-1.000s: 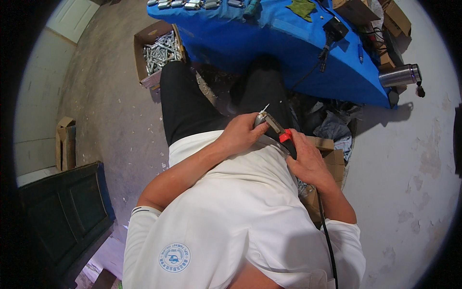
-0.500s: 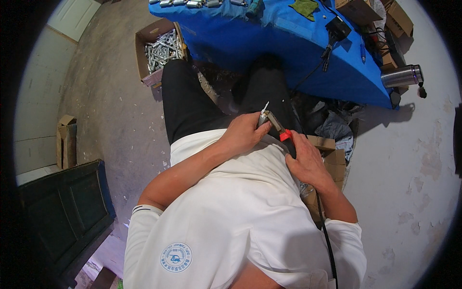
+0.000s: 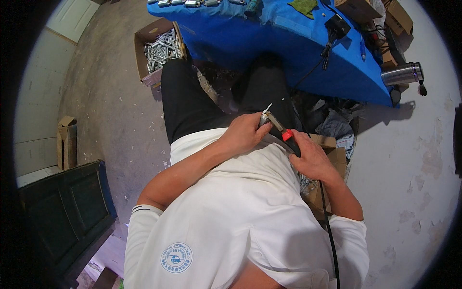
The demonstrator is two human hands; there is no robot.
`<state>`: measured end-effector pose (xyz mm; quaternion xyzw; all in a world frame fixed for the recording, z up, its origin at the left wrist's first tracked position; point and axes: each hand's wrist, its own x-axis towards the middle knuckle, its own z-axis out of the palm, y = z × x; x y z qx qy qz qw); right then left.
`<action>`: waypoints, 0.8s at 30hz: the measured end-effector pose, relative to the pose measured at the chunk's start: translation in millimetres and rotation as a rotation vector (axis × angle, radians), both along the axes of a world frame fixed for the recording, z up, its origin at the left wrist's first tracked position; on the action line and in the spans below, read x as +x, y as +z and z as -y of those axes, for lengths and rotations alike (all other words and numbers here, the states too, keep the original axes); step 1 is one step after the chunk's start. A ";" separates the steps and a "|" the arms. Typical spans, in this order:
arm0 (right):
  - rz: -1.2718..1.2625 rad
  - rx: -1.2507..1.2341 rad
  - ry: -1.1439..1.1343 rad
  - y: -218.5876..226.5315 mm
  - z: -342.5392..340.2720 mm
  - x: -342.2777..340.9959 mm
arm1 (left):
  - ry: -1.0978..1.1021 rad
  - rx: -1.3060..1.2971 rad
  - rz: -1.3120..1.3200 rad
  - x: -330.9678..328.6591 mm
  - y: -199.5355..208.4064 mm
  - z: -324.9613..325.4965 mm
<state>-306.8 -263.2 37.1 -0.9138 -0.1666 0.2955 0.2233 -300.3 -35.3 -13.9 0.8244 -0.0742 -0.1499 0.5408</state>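
Observation:
My left hand [image 3: 244, 133] is closed around a small silver cylindrical part [image 3: 263, 120] in front of my waist. A thin white tip [image 3: 267, 109] sticks up from its upper end. My right hand [image 3: 313, 155] grips a corded soldering iron [image 3: 291, 142] by its black handle, with a red collar and a flat metal barrel. The barrel slants up and left, its end right at the top of the silver part. Whether the two touch I cannot tell. My left fingers hide most of the part.
A blue-covered table [image 3: 288, 53] stands ahead, bearing silver parts [image 3: 192, 3], a green cloth [image 3: 304, 6] and a black plug adapter [image 3: 337, 27]. An open carton [image 3: 143, 53] of metal parts sits at left. A steel flask [image 3: 402, 74] is far right. A black cord [image 3: 331, 236] passes my right arm.
My right hand has shifted slightly right and down, and more of the iron's black handle shows. The left hand with the silver part has stayed nearly still; the white tip leans further right.

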 end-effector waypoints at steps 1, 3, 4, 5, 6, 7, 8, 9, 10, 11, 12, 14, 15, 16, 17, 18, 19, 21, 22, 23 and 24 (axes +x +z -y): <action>-0.006 -0.003 0.007 0.9 0.2 0.7 | -0.002 0.000 -0.005 0.2 -0.6 0.0; -0.020 -0.014 0.019 3.6 -0.3 2.4 | -0.013 0.002 0.003 0.3 -1.7 -0.1; -0.026 -0.022 0.021 6.5 -0.9 3.6 | -0.019 0.003 0.008 0.4 -2.3 -0.1; -0.033 -0.032 0.025 9.4 -1.6 4.6 | -0.029 0.000 0.024 0.4 -3.7 -0.1; -0.033 -0.040 0.034 11.8 -1.0 5.2 | -0.038 -0.003 0.041 0.3 -6.0 0.2; -0.034 -0.047 0.042 14.0 0.6 5.9 | -0.048 -0.006 0.058 0.1 -7.2 0.3; -0.034 -0.054 0.049 15.2 2.6 6.5 | -0.052 0.001 0.055 0.2 -6.1 0.8; -0.032 -0.051 0.057 15.5 3.9 7.4 | -0.056 0.007 0.052 0.3 -4.0 1.0; -0.031 -0.047 0.065 15.7 5.0 8.5 | -0.060 0.013 0.049 0.3 -2.9 1.3; -0.029 -0.044 0.072 16.0 5.5 9.1 | -0.060 0.018 0.044 0.5 -3.3 1.5; -0.035 -0.044 0.074 15.9 5.2 9.3 | -0.060 0.024 0.039 0.9 -4.4 1.7; -0.050 -0.042 0.078 13.7 3.4 8.8 | -0.058 0.024 0.048 1.5 -7.9 1.7; -0.044 -0.040 0.065 11.8 3.1 8.0 | -0.057 0.018 0.063 1.6 -10.4 1.8; -0.039 -0.038 0.053 9.7 2.9 7.0 | -0.056 0.012 0.077 1.8 -11.8 1.7; -0.033 -0.036 0.041 8.6 3.1 6.3 | -0.064 0.026 0.056 2.4 -10.9 1.6; -0.058 -0.021 0.044 8.4 3.2 6.7 | -0.073 0.041 0.034 3.2 -9.2 1.5; -0.084 -0.007 0.047 8.4 3.5 8.2 | -0.081 0.055 0.013 3.3 -8.3 1.3; -0.153 0.029 0.039 10.9 2.9 11.5 | -0.084 0.058 0.035 3.2 -12.6 1.7; -0.198 0.051 0.029 13.8 2.0 13.1 | -0.084 0.059 0.046 3.2 -14.0 1.9; -0.244 0.073 0.018 15.2 1.8 13.6 | -0.081 0.060 0.040 3.1 -12.1 2.2; -0.203 0.040 0.032 14.5 2.0 13.1 | -0.078 0.060 0.035 3.0 -8.3 2.4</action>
